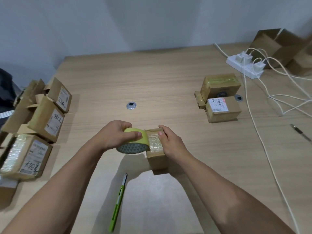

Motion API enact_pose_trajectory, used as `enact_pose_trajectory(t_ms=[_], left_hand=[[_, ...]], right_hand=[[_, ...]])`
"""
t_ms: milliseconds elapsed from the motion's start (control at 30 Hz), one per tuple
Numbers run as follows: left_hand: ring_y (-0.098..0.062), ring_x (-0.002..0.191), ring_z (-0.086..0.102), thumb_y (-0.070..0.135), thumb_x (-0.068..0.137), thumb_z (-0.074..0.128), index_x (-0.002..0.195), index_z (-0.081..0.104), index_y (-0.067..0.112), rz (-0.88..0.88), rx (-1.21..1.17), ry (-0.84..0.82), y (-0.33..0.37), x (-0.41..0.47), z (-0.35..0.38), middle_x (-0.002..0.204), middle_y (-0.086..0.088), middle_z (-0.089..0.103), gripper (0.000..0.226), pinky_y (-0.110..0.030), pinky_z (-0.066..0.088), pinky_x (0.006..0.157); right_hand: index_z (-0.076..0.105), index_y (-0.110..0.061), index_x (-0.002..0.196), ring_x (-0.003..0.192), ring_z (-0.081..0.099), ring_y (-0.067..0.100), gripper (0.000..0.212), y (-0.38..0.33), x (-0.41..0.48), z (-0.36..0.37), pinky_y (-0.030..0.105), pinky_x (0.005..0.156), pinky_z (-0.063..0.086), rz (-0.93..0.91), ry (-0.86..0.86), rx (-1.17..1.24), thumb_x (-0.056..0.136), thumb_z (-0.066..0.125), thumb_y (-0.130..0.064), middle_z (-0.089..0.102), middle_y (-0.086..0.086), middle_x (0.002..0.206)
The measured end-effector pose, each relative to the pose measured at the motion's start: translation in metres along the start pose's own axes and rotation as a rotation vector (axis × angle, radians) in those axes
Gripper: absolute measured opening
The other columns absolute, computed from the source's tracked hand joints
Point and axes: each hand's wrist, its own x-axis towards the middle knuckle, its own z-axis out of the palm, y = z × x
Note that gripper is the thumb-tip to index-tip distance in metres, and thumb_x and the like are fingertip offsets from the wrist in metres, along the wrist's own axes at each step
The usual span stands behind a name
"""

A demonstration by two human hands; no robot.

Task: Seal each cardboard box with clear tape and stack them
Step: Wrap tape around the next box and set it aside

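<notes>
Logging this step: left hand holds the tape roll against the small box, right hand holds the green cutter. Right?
No. The head view shows the right hand gripping the small box; the green cutter lies untouched on the table. The left hand does hold the tape roll against the box.

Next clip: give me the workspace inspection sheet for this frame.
Surface: wooden table, round grommets set in it.
Job's things: small box at centre, tape on top; tape roll against it; left boxes, some flaps open; taped boxes stacked right.
Clutter: green utility knife; dark tool.
Hands: left hand grips the tape roll; right hand holds the small box.
Cables: power strip, white cables.
Surroundings: plain wall; open carton.
</notes>
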Motion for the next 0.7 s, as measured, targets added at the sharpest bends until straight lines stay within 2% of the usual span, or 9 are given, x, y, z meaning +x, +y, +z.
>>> enact_pose_trajectory(t_ms=[67, 200, 300, 433, 567, 700], left_hand=[[-0.01, 0.049, 0.045, 0.052, 0.065, 0.07, 0.054, 0.056, 0.019, -0.02, 0.028, -0.011, -0.003, 0.002, -0.004, 0.05, 0.008, 0.049, 0.037, -0.027, 0.033, 0.053], [-0.014, 0.052, 0.046, 0.056, 0.063, 0.067, 0.054, 0.055, 0.016, -0.048, 0.184, -0.033, -0.015, 0.004, -0.003, 0.046, 0.008, 0.047, 0.042, -0.027, 0.034, 0.052], [-0.016, 0.056, 0.053, 0.057, 0.063, 0.067, 0.057, 0.06, 0.016, -0.095, 0.149, -0.034, -0.03, 0.003, 0.006, 0.051, 0.007, 0.054, 0.041, -0.028, 0.038, 0.056], [-0.018, 0.061, 0.056, 0.058, 0.064, 0.067, 0.061, 0.063, 0.015, -0.107, 0.122, -0.019, -0.035, 0.004, 0.016, 0.059, 0.002, 0.059, 0.043, -0.029, 0.039, 0.059], [-0.017, 0.062, 0.054, 0.045, 0.081, 0.078, 0.06, 0.058, 0.018, -0.101, 0.142, -0.05, -0.035, 0.008, 0.023, 0.06, 0.003, 0.056, 0.039, -0.028, 0.038, 0.057], [-0.016, 0.061, 0.051, 0.04, 0.087, 0.074, 0.06, 0.053, 0.018, -0.072, 0.215, -0.071, -0.025, 0.013, 0.029, 0.062, 0.0, 0.054, 0.04, -0.029, 0.036, 0.056]], right_hand=[[0.042, -0.024, 0.151, 0.122, 0.05, 0.016, 0.044, -0.001, -0.001, -0.001, 0.02, 0.092, 0.031, 0.001, -0.005, 0.004, 0.109, 0.036, -0.034, 0.055, 0.002, 0.143], [0.043, -0.025, 0.15, 0.11, 0.052, 0.012, 0.043, 0.002, -0.002, -0.004, 0.023, 0.089, 0.034, 0.013, -0.005, 0.014, 0.109, 0.036, -0.035, 0.059, -0.002, 0.124], [0.042, -0.026, 0.151, 0.116, 0.049, 0.01, 0.043, 0.003, -0.002, -0.004, 0.023, 0.093, 0.034, -0.002, -0.008, 0.023, 0.109, 0.036, -0.035, 0.057, -0.001, 0.138], [0.039, -0.028, 0.153, 0.138, 0.042, 0.016, 0.045, 0.01, -0.001, -0.002, 0.023, 0.102, 0.029, -0.021, -0.012, 0.052, 0.109, 0.036, -0.036, 0.047, 0.001, 0.151], [0.038, -0.031, 0.154, 0.141, 0.039, 0.015, 0.046, 0.016, 0.002, 0.0, 0.025, 0.11, 0.029, -0.013, -0.013, 0.093, 0.108, 0.037, -0.039, 0.044, 0.002, 0.153], [0.042, -0.031, 0.152, 0.142, 0.039, 0.012, 0.045, 0.016, 0.002, -0.003, 0.033, 0.119, 0.032, -0.015, -0.02, 0.177, 0.108, 0.041, -0.037, 0.044, -0.004, 0.155]])
